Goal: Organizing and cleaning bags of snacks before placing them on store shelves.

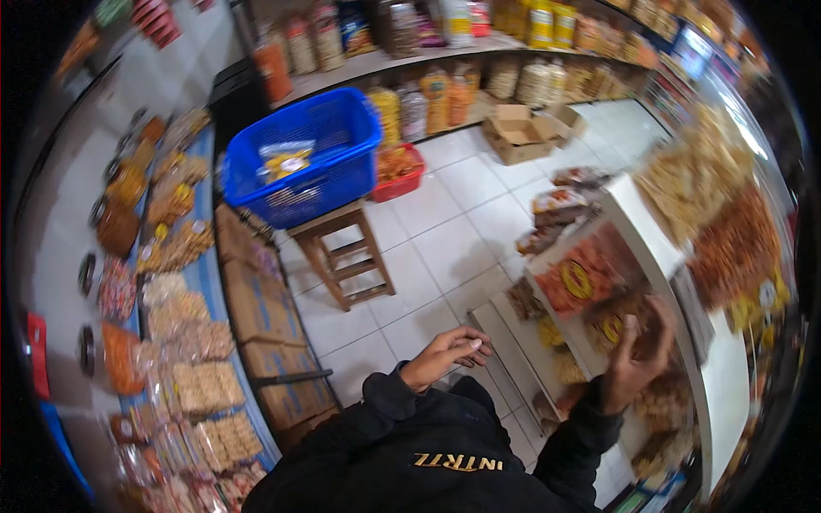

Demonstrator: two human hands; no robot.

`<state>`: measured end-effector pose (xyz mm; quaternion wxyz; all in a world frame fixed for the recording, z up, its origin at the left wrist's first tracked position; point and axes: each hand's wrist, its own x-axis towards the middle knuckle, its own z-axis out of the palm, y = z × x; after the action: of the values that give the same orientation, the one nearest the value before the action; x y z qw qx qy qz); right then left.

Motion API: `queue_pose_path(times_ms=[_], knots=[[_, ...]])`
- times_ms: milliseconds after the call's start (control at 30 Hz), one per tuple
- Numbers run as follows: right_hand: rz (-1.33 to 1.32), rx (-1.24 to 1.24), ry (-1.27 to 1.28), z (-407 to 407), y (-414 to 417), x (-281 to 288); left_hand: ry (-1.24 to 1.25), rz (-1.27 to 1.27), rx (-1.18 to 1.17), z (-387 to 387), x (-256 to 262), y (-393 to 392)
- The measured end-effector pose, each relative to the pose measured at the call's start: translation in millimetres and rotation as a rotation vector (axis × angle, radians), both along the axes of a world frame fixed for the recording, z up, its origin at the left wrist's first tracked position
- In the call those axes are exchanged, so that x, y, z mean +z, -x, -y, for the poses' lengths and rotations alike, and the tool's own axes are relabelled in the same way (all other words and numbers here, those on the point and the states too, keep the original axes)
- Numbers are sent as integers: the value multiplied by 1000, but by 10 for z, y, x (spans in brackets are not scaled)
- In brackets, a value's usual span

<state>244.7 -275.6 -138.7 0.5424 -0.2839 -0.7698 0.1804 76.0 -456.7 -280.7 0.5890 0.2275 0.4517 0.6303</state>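
My left hand (449,356) hangs in front of my dark top with its fingers loosely curled and apart, holding nothing. On the right, my right hand (641,356) is raised, blurred, its thumb and fingers spread and nothing between them. It is beside the white shelf unit, in front of a clear bag of brown snacks (596,327) with a yellow label. Just above that lies a bag of reddish snacks (577,276). A blue plastic basket (308,195) holding a clear packet of yellow snacks (285,161) rests on a wooden stool (353,266).
A red basket (401,186) of snacks stands behind the stool. Open cardboard boxes (519,144) lie on the tiled floor. Packed snacks and jars line the left table (215,256). At right, large snack bags top the white shelf unit (725,385); stocked shelves (385,63) run along the back.
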Motion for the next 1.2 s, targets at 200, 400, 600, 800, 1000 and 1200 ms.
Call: queue_pose_path(times_ms=[200, 400, 600, 800, 1000, 1200], knots=[[206, 838, 589, 262, 1963, -700, 29, -107, 470, 761, 150, 1037], [312, 1331, 657, 379, 4167, -461, 63, -355, 880, 1038, 983, 2703], [1293, 1263, 711, 433, 6848, -525, 596, -355, 944, 860, 958, 5093], [1722, 1158, 1083, 728, 7459, -1481, 730, -450, 491, 1083, -339, 6007], [1611, 1493, 1336, 773, 7422, -1759, 728, -306, 395, 1036, -600, 6062], [1600, 1324, 1683, 634, 7552, -2270, 583, -354, 300, 976, -603, 6082]])
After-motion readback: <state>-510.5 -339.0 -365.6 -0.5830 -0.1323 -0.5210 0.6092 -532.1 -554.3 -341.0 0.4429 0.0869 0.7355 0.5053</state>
